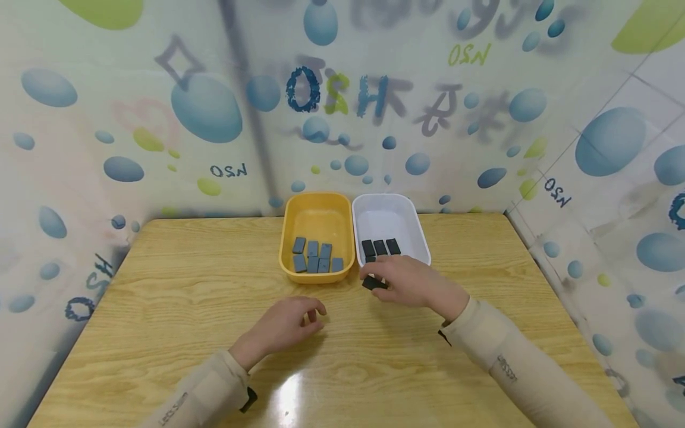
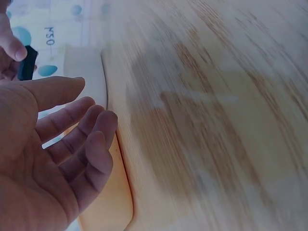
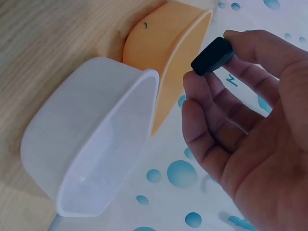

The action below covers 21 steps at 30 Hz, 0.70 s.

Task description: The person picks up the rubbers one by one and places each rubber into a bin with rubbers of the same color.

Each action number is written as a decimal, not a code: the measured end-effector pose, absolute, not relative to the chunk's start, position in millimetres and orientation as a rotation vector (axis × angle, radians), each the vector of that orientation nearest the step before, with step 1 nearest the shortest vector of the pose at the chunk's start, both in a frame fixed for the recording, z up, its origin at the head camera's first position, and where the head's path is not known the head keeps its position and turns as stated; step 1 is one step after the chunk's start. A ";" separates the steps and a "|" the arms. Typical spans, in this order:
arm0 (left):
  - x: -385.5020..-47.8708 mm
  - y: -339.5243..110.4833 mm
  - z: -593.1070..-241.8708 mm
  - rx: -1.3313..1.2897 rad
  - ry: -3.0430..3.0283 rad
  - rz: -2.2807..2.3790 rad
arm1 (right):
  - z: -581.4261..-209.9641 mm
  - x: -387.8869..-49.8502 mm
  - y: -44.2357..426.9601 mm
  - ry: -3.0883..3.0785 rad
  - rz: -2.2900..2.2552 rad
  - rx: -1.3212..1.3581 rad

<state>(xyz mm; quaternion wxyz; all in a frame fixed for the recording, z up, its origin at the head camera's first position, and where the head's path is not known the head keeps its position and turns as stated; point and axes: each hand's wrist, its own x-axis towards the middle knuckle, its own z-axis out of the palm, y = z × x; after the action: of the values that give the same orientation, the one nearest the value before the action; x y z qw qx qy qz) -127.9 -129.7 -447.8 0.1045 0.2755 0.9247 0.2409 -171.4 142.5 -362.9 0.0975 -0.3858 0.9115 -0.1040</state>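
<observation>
Between thumb and fingers my right hand [image 1: 404,279] pinches a small black rectangular block [image 1: 374,283], held at the near edge of the white bin [image 1: 423,241]. The right wrist view shows this black block [image 3: 211,56] clear of both bins. Several black blocks [image 1: 379,247] lie inside the white bin, some partly hidden by the hand. Several grey-blue blocks [image 1: 313,264] lie in the yellow bin [image 1: 289,223]. My left hand [image 1: 283,324] hovers in front of the yellow bin, fingers loosely bent, holding nothing; its bare palm shows in the left wrist view.
The two bins stand side by side at the back of the wooden table [image 1: 187,285]. Behind and to the right, a patterned sheet [image 1: 342,137] with blue and green drops borders the table.
</observation>
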 end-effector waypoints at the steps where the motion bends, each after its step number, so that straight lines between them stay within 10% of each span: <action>1: -127.8 -128.9 -447.5 0.820 2.726 0.712 | -361.6 -172.4 142.0 2.696 -0.311 -1.137; 21: -130.7 -116.3 -444.0 0.737 2.695 0.772 | -357.2 -214.0 135.5 2.740 -0.264 -0.970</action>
<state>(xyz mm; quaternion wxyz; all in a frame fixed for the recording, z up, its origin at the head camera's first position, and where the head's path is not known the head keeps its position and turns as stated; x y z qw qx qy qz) -130.7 -116.3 -444.0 0.1213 0.2523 0.9229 0.2645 -214.0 135.5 -357.2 0.1112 -0.3303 0.9330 -0.0899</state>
